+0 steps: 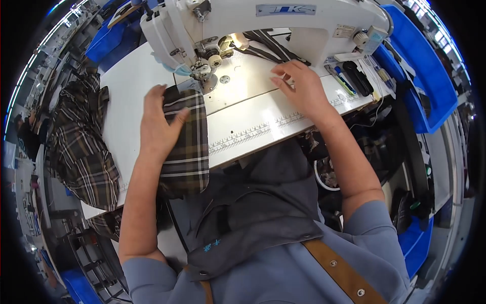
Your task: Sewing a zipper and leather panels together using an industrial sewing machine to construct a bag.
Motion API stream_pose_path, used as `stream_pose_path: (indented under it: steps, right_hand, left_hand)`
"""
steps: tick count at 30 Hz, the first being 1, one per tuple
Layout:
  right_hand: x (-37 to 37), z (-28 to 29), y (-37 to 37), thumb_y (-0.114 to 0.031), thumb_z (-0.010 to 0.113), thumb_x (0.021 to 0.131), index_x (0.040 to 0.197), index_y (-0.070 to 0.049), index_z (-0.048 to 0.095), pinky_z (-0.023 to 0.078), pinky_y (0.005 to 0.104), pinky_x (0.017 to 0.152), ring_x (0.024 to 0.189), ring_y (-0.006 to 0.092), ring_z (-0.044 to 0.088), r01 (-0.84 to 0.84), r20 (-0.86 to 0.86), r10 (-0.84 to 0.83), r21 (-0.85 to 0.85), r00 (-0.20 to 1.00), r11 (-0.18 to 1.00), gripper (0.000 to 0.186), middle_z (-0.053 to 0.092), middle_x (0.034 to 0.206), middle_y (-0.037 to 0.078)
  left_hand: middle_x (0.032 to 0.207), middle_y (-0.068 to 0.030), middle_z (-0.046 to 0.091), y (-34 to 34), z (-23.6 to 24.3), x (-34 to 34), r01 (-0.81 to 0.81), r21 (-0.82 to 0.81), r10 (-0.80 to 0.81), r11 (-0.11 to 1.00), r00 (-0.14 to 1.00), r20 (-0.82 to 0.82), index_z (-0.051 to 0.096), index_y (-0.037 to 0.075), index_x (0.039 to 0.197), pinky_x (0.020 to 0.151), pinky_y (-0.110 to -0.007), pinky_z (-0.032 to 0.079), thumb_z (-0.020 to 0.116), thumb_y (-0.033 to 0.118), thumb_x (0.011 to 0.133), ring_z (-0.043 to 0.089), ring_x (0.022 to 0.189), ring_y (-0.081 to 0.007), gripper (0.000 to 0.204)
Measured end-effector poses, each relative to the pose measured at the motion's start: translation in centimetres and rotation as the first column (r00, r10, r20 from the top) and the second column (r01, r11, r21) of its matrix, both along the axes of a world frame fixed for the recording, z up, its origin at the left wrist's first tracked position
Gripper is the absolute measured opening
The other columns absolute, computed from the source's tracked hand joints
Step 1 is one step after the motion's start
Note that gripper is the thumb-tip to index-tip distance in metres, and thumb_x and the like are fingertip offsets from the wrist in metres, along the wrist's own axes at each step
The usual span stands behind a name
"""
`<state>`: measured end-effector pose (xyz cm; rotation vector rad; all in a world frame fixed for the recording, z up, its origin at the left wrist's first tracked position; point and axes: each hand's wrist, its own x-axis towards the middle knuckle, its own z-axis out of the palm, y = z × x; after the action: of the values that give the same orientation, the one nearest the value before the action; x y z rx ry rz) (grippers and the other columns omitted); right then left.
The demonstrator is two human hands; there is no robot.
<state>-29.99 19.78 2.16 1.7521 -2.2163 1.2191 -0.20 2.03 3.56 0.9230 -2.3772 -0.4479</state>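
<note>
A white industrial sewing machine [324, 23] stands on a white table with printed rulers [238, 131]. A plaid fabric piece [190, 152] runs from beside the presser foot [202, 73] over the table's front edge. My left hand [158, 121] rests on its left part, fingers extended and thumb apart. My right hand [301, 86] hovers over the bed right of the needle area, fingers apart and slightly bent, holding nothing visible. Behind it lie dark strips [268, 45].
A plaid fabric pile [83, 142] hangs over the left of the table. Blue bins [443, 101] stand at the right and back left. Pens [341, 81] and a black case [358, 78] lie at the right end. Below the table is a white bucket [326, 182].
</note>
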Motion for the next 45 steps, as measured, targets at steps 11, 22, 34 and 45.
stream_pose_path:
  steps: [11, 22, 34, 45]
  right_hand:
    - [-2.9, -0.4, -3.7, -0.018, 0.075, 0.092, 0.100, -0.004, 0.072, 0.056, 0.0447, 0.079, 0.098, 0.0311, 0.069, 0.096, -0.357, -0.112, -0.061, 0.927, 0.994, 0.016, 0.071, 0.099, 0.012]
    - [7.7, 2.8, 7.9, -0.008, 0.077, 0.091, 0.099, -0.002, 0.072, 0.053, 0.0312, 0.075, 0.080, 0.0184, 0.070, -0.592, 0.434, 0.557, -0.067, 0.708, 0.803, 0.011, 0.073, 0.087, 0.009]
    - [0.3, -1.0, 16.6, -0.012, 0.076, 0.091, 0.095, -0.004, 0.065, 0.043, 0.0214, 0.074, 0.079, 0.0055, 0.055, -0.164, 0.743, 0.267, -0.210, 0.613, 0.964, 0.014, 0.065, 0.090, 0.000]
    - [-2.1, -3.1, 16.9, -0.011, 0.069, 0.101, 0.106, -0.003, 0.062, 0.051, 0.0246, 0.083, 0.087, 0.0079, 0.062, -0.114, 0.840, 0.340, -0.323, 0.422, 0.939, 0.011, 0.066, 0.099, 0.003]
  left_hand:
    - [0.173, -0.0166, 0.025, 2.9, -2.1, 1.7, 0.222, -0.107, -0.124, 0.969, 0.816, 0.565, 0.029, 0.005, 0.165, 0.128, -0.062, 0.012, 0.043, 0.076, 0.099, 0.022, 0.160, -0.0335, 0.099]
    - [0.136, -0.0122, 0.064, 11.6, 2.4, -3.0, 0.683, 0.115, -0.686, 0.722, 0.727, -0.009, 0.059, 0.010, 0.138, 0.120, -0.052, 0.029, 0.078, 0.027, 0.091, 0.058, 0.129, -0.0319, 0.053]
    - [0.079, -0.0025, 0.069, 8.9, 5.3, 2.3, 0.518, 0.213, -0.538, 0.829, 0.842, 0.046, 0.071, 0.004, 0.095, 0.073, -0.031, 0.046, 0.090, 0.019, 0.080, 0.061, 0.075, -0.0154, 0.029]
    - [0.098, -0.0101, 0.076, 7.4, 5.0, 5.1, 0.477, 0.158, -0.429, 0.865, 0.865, -0.262, 0.073, 0.002, 0.085, 0.080, -0.026, 0.056, 0.077, -0.012, 0.073, 0.074, 0.090, -0.0156, 0.019]
